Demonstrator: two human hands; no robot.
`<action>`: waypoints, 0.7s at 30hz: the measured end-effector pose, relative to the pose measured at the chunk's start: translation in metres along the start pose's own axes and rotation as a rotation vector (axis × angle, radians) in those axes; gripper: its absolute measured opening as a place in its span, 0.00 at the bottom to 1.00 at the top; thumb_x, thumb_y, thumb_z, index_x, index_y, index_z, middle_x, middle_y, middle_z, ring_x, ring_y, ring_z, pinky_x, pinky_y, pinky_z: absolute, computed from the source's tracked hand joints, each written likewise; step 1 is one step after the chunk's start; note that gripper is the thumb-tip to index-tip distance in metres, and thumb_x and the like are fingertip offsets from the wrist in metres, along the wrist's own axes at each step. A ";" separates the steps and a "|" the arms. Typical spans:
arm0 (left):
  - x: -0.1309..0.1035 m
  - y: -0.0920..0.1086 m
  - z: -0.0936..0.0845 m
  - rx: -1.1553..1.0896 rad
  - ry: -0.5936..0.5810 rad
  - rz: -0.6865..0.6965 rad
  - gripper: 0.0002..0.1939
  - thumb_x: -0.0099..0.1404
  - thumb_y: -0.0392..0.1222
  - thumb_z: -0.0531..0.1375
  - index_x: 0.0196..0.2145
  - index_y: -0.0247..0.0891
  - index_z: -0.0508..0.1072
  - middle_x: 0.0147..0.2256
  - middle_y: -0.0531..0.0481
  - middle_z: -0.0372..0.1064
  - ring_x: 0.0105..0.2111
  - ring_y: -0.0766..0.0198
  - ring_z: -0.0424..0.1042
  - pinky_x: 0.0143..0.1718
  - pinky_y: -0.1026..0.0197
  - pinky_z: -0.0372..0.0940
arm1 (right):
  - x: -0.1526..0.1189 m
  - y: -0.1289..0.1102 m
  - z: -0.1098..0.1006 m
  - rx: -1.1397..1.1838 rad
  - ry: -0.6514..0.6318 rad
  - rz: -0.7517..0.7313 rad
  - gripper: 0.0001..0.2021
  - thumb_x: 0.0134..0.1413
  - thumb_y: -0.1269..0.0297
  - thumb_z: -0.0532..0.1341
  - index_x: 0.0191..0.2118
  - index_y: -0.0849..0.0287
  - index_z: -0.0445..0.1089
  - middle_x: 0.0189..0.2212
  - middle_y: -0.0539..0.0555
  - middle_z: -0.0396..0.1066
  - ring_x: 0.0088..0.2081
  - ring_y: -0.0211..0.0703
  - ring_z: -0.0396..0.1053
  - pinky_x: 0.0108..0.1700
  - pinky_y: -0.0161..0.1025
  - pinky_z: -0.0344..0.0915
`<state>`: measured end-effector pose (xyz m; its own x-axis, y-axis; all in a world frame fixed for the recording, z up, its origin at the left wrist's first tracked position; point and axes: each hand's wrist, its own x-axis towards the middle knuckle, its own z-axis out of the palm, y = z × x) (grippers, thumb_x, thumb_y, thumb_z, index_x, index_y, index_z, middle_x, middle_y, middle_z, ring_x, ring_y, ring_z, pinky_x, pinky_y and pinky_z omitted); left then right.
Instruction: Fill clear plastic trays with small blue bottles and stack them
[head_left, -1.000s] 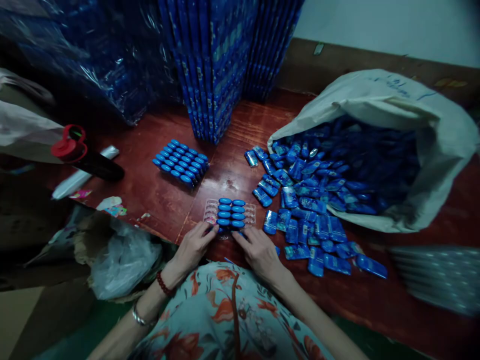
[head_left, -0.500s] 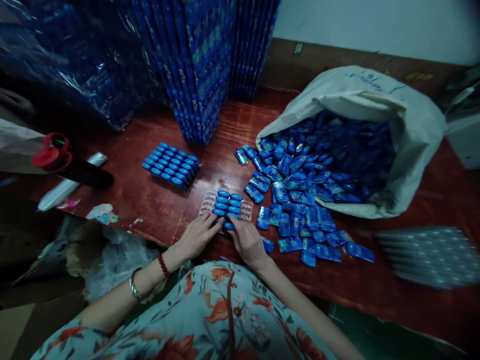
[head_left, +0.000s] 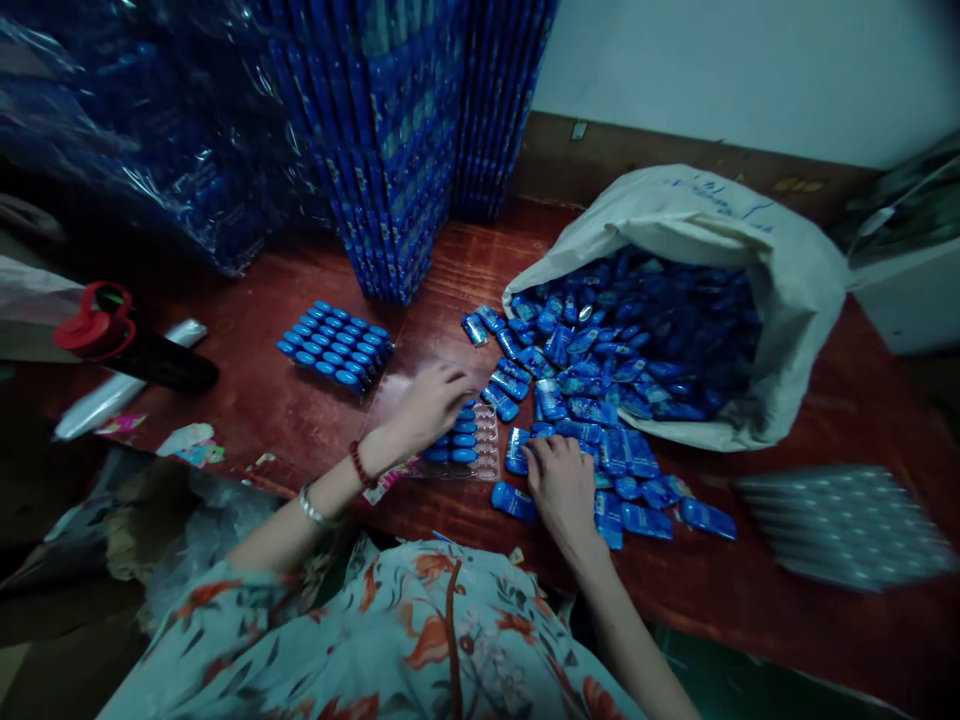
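My left hand, fingers stretched and apart, hovers over the left part of a clear plastic blister tray, hiding some of it. Blue oval capsule-shaped pieces fill the tray's middle columns, while its right-hand hollows are bare. Over a loose spread of small blue shiny packets, my right hand lies palm down with its fingers apart. Its fingertips touch packets near the tray; nothing shows as gripped.
A white sack lies on its side, spilling packets. Stacked filled trays sit left; taller blue stacks rise behind. A red-lidded bottle stands far left, and clear trays are stacked on the right of the red-brown table.
Both hands have left the blue pieces in the tray. My left hand has moved up and forward over the tray; my right has moved right onto the packets. The view has shifted slightly.
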<state>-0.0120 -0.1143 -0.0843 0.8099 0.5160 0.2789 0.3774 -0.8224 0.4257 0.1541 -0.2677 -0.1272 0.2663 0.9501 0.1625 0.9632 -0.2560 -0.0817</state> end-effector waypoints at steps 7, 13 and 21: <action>0.068 0.037 0.071 0.229 -0.522 0.170 0.09 0.58 0.26 0.55 0.36 0.26 0.72 0.40 0.32 0.68 0.39 0.50 0.69 0.38 0.53 0.63 | -0.017 0.011 0.005 0.092 -0.054 0.041 0.12 0.59 0.67 0.53 0.43 0.57 0.71 0.37 0.57 0.71 0.40 0.49 0.61 0.37 0.42 0.54; 0.089 0.017 0.073 0.193 -0.582 0.264 0.13 0.62 0.29 0.52 0.43 0.31 0.69 0.41 0.38 0.68 0.33 0.56 0.70 0.32 0.57 0.63 | -0.032 0.023 0.004 0.176 0.008 0.040 0.13 0.61 0.65 0.51 0.45 0.57 0.70 0.38 0.57 0.71 0.40 0.48 0.63 0.38 0.42 0.58; 0.047 -0.002 -0.025 -0.384 -0.070 0.023 0.12 0.67 0.42 0.51 0.45 0.35 0.67 0.44 0.45 0.66 0.42 0.62 0.67 0.45 0.60 0.63 | -0.011 -0.016 0.015 0.012 -0.175 -0.076 0.22 0.56 0.76 0.48 0.55 0.60 0.64 0.46 0.69 0.67 0.41 0.57 0.65 0.37 0.49 0.61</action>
<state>0.0142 -0.0828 -0.0506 0.8497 0.4702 0.2387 0.1737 -0.6769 0.7152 0.1349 -0.2709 -0.1424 0.1816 0.9834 -0.0046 0.9795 -0.1813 -0.0876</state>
